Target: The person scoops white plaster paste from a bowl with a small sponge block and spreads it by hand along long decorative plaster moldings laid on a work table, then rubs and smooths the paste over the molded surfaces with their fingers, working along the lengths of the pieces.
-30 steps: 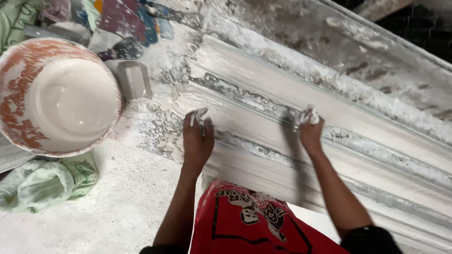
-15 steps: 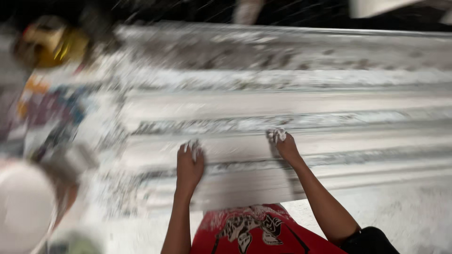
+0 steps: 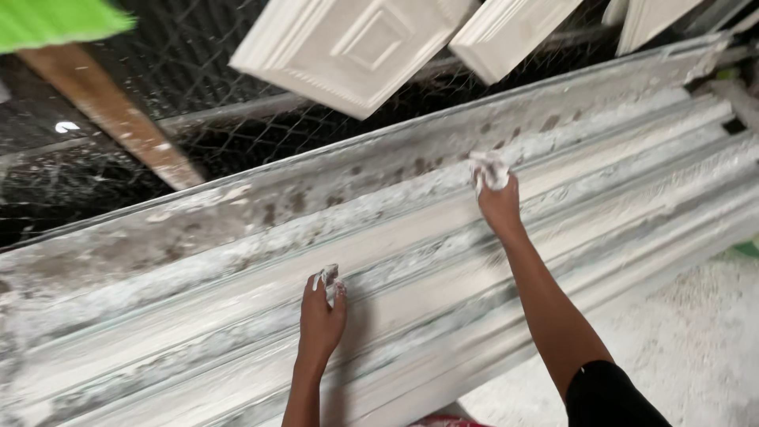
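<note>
On the long plaster moulding (image 3: 411,261), both hands press flat against wet white coating. Its long axis runs lower-left to upper-right. Left hand (image 3: 320,312) sits low and near the body, fingers close together, plaster-caked. Right hand (image 3: 496,198) is further up the run, closed on a white plaster lump (image 3: 489,168). Cast panels (image 3: 348,47) lean behind the wire fence (image 3: 118,182).

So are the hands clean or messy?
Messy. White plaster coats the fingers of the left hand and right hand, both pressed on the long mould.
</note>
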